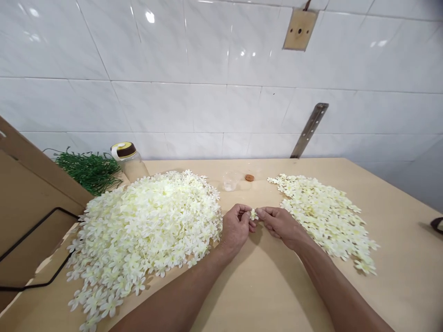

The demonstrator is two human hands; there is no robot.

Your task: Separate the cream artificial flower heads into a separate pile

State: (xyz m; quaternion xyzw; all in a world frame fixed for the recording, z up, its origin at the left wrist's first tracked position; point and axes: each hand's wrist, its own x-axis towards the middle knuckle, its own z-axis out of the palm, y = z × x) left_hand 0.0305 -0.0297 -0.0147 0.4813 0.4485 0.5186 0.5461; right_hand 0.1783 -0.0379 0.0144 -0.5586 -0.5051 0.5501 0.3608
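Observation:
A small cream artificial flower is pinched between my two hands above the middle of the table. My left hand has it at the left edge, fingers curled together. From the other side, the thumb and forefinger of my right hand close on it. To the left spreads a large heap of loose cream flowers, close beside my left hand. On the right lies a flatter, smaller spread of flowers, just past my right hand.
Beyond my hands are a small clear cup and a round brown piece. A bottle and green plastic stems stand at the back left, near a cardboard box. A metal bracket leans at the tiled wall.

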